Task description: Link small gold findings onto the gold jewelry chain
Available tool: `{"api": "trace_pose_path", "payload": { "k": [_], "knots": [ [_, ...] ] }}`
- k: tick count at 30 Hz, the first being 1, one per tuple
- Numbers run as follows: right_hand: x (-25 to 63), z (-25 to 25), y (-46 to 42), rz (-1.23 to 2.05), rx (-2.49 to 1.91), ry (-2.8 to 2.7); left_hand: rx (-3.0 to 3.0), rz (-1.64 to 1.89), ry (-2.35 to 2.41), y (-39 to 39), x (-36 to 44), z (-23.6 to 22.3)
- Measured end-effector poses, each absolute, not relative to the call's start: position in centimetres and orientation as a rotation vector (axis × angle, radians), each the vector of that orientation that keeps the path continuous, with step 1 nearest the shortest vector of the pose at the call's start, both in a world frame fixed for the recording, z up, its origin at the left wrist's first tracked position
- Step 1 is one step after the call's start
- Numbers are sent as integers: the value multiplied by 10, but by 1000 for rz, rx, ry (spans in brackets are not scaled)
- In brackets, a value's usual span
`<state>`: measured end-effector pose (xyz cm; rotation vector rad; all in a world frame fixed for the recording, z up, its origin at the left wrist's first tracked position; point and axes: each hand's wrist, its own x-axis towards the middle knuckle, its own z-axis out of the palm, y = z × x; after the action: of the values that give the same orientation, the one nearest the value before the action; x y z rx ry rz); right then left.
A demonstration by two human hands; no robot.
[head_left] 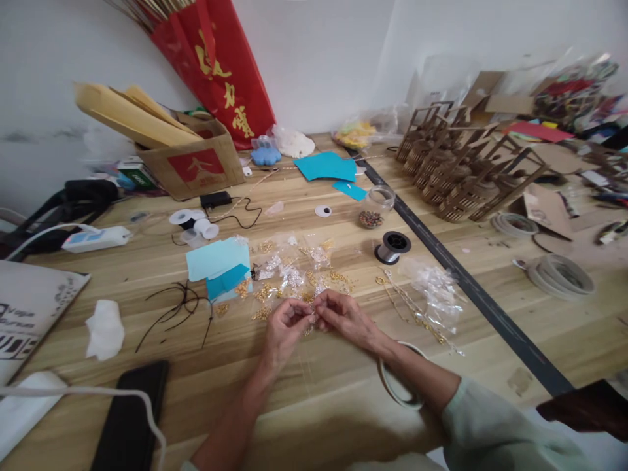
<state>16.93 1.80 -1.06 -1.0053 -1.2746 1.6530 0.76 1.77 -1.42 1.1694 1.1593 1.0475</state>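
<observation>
My left hand (pixel 287 325) and my right hand (pixel 347 318) meet at the middle of the wooden table (pixel 314 373). Thumb and forefinger of each are pinched together, tip to tip with the other hand. Whatever they hold is too small and too hidden to name. Just beyond the fingers lie small gold beads (pixel 263 292) and silver-white beads (pixel 293 276), partly on clear plastic bags. A spool of fine wire (pixel 394 247) stands beyond my right hand. Gold and silver chains (pixel 412 311) lie to its right, and a pale ring (pixel 392 386) sits under my right forearm.
Blue cards (pixel 218 258) and black cords (pixel 179 307) lie left of the beads. A black phone (pixel 132 412) is at front left. Behind stand a bead jar (pixel 377 208) and several brown lantern-like frames (pixel 456 170). A dark strip (pixel 441 254) crosses the table on the right.
</observation>
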Motion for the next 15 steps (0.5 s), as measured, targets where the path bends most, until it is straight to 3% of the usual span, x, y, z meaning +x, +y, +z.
{"api": "trace_pose_path", "payload": {
  "k": [7, 15],
  "knots": [
    [171, -10, 18, 1641, -1007, -1325, 1203, 1077, 1162, 16, 9, -12],
    [174, -4, 14, 1253, -1138, -1750, 1410, 1086, 1183, 13, 11, -14]
  ]
}}
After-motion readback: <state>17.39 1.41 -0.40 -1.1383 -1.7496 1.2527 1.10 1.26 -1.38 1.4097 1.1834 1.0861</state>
